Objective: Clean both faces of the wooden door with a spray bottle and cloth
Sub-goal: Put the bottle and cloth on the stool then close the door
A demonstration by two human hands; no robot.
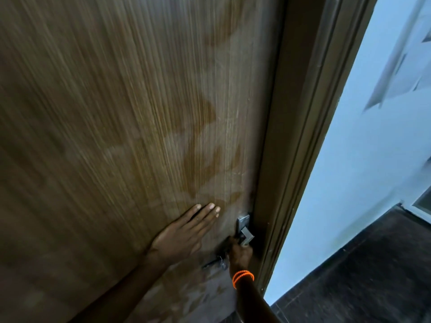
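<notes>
Across the left and centre, the wooden door (116,113) fills the view, its face streaked with paler, damp-looking wipe marks. Left hand (184,231) is flat against the wood, fingers straight, pressing and gripping nothing. Move right and the right hand (240,251), orange bracelet (243,278) at the wrist, is wrapped around the metal handle (245,231) next to the brown frame (303,136). The risk here: a wet face gives the flat palm poor purchase, so it could slide if the door swings suddenly, and fingers near the closing edge could get nipped against the frame. No spray bottle or cloth anywhere in view. Something dark hangs below the handle, possibly keys, but motion blur makes that hard to call. Far right, pale wall (363,159) and dark floor (373,276); the door's other face is hidden.
</notes>
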